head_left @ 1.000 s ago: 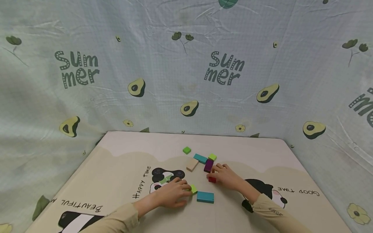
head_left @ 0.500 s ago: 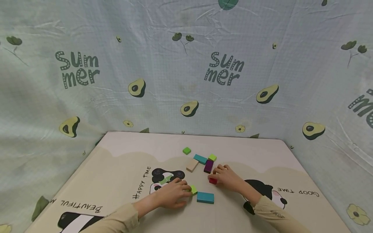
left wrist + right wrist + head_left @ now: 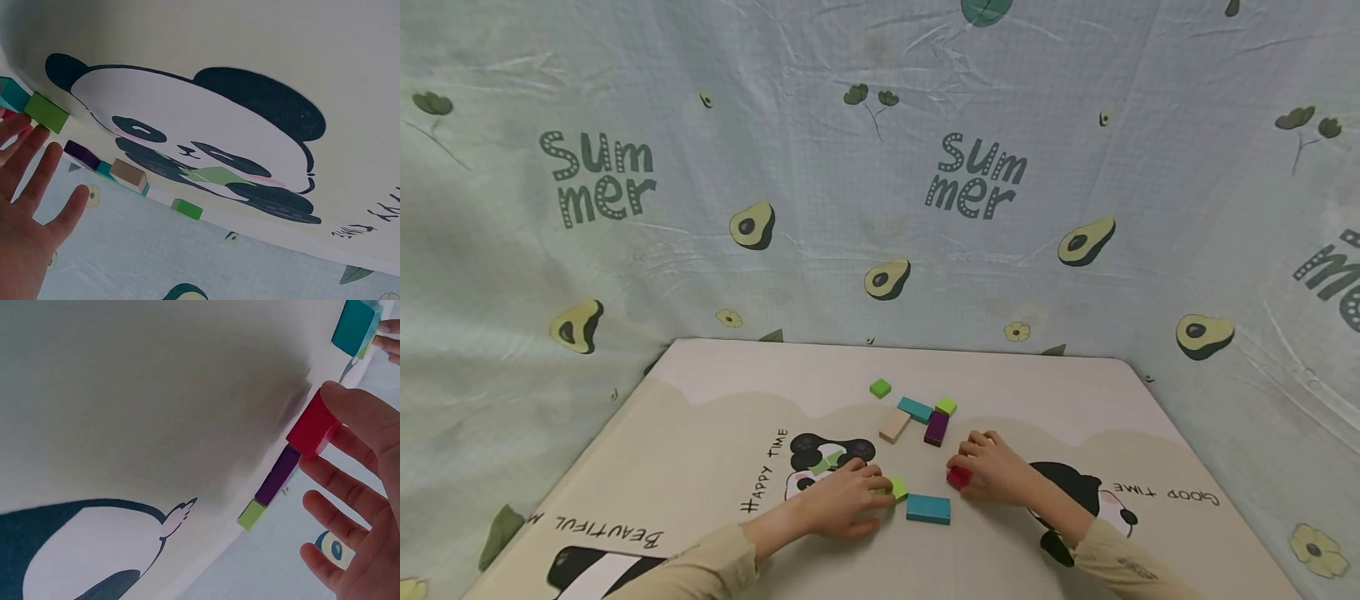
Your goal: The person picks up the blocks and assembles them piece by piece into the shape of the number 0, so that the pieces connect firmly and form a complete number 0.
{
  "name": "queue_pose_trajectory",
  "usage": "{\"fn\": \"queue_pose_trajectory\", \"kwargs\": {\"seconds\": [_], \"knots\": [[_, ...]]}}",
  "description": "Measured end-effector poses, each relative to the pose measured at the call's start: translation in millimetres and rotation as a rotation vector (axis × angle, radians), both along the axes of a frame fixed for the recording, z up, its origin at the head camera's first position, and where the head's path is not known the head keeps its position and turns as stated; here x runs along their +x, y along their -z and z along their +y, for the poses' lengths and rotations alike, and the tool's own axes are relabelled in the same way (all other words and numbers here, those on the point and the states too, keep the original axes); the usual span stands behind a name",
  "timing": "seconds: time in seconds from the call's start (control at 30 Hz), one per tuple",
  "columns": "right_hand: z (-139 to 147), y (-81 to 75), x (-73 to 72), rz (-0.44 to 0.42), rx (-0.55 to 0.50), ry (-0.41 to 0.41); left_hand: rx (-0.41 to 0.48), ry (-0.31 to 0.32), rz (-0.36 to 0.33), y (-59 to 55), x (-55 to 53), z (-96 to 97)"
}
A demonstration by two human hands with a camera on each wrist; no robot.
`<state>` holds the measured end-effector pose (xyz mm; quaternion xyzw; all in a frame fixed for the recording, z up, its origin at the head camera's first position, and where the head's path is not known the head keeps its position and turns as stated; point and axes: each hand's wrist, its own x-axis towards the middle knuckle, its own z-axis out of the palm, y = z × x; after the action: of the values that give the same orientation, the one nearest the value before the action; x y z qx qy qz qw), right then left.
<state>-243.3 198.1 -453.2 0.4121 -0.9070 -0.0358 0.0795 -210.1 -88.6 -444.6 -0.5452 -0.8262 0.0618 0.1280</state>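
My right hand (image 3: 994, 471) pinches a red block (image 3: 312, 425) between thumb and fingertips, low over the mat; its other fingers spread loosely. My left hand (image 3: 846, 497) rests farther left, fingers fairly straight, with fingertips touching a lime green block (image 3: 47, 112). A blue block (image 3: 928, 508) lies flat just right of that green one, between both hands. Beyond the hands are a purple block (image 3: 936, 428), a beige block (image 3: 895, 425) and a second blue block (image 3: 915, 408) set close together.
A lime block (image 3: 947, 406) sits behind the purple one, and a green block (image 3: 881, 387) stands apart at the back. The mat (image 3: 715, 392) carries printed pandas and lettering. A curtain (image 3: 820, 200) patterned with avocados rises behind the table's far edge.
My right hand has drawn the red block toward me and slightly right, away from the purple block, and turned it. The left hand stays in place on the green block.
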Motion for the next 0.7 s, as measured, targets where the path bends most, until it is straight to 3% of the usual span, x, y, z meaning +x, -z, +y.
{"fn": "queue_pose_trajectory", "kwargs": {"seconds": [0.33,0.7], "knots": [[4,-3.4,13.2,0.018,-0.025,-0.028,0.015,0.006,0.002,2.4,-1.7,-0.1],[3,-6.3,21.3,-0.049,0.014,-0.003,0.011,-0.001,-0.009,3.0,-1.9,-0.9]]}}
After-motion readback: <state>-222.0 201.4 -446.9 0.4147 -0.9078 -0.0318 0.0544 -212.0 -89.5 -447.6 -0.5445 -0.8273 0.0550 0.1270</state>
